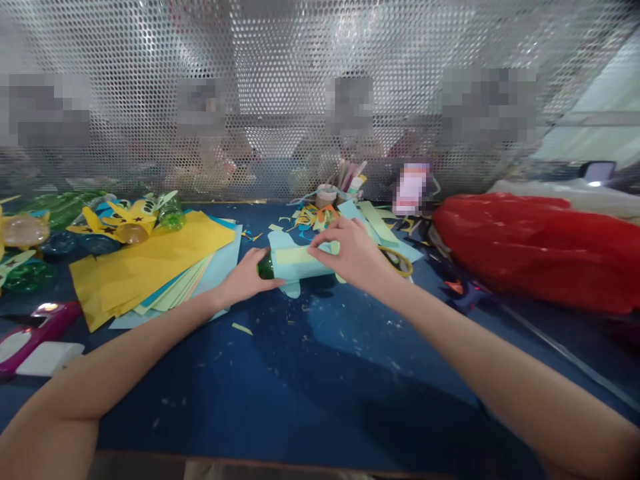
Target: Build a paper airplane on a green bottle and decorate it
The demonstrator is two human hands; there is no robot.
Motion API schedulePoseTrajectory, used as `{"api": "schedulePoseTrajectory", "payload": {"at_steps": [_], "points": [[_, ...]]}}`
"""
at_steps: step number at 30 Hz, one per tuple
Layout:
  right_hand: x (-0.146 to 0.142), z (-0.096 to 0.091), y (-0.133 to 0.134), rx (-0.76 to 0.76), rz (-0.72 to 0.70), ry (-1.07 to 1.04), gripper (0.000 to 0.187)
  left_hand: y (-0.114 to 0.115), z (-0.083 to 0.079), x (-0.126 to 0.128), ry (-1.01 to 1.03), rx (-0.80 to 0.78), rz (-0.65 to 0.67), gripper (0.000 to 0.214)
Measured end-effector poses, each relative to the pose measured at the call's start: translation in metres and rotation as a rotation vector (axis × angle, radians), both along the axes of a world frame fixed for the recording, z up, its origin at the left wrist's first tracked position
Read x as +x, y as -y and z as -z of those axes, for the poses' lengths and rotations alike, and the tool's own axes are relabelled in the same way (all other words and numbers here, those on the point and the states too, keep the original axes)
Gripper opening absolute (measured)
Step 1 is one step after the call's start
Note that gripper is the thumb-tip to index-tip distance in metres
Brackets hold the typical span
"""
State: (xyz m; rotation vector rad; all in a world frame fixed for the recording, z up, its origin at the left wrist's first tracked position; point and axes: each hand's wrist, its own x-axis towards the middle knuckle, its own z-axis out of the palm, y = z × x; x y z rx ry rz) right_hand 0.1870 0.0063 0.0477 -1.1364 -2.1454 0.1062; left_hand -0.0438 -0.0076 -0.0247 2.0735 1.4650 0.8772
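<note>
A green plastic bottle [265, 265] lies on its side near the table's middle, wrapped in light blue paper [305, 270] with rounded flaps standing out above and below like wings. Around its left end my left hand [246, 272] is closed, thumb on the near side and fingers on the far side. A pale yellow-green paper strip [291, 255] runs lengthwise over the blue wrap. At the strip's right end, the thumb and forefinger of my right hand [353, 252] are pinched together on it. The bottle's right end is partly hidden behind that hand.
Yellow paper [155, 267] and coloured sheets lie left, beside decorated bottle pieces [120, 223] and a magenta glue gun [40, 337]. Paper scraps [315, 219] and yellow-handled scissors [403, 262] lie behind. A red plastic bag [540, 250] fills the right. A perforated metal screen [280, 80] stands behind.
</note>
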Motion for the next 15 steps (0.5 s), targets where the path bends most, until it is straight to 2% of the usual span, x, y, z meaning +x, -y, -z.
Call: {"api": "schedulePoseTrajectory", "payload": {"at_steps": [3, 8, 12, 15], "points": [[0.0, 0.008, -0.019, -0.142, -0.011, 0.073, 0.011, -0.001, 0.002, 0.0, 0.018, -0.021, -0.042, 0.083], [-0.004, 0.012, -0.032, -0.169, -0.006, 0.061, 0.013, 0.002, 0.002, 0.001, 0.039, -0.037, -0.061, 0.07], [-0.004, 0.0, -0.028, -0.181, 0.0, 0.015, 0.01, 0.001, 0.002, 0.001, 0.034, -0.067, -0.09, 0.08], [0.008, -0.014, -0.022, -0.227, -0.066, -0.148, 0.013, -0.001, -0.002, -0.001, 0.073, -0.101, -0.107, 0.078]]}}
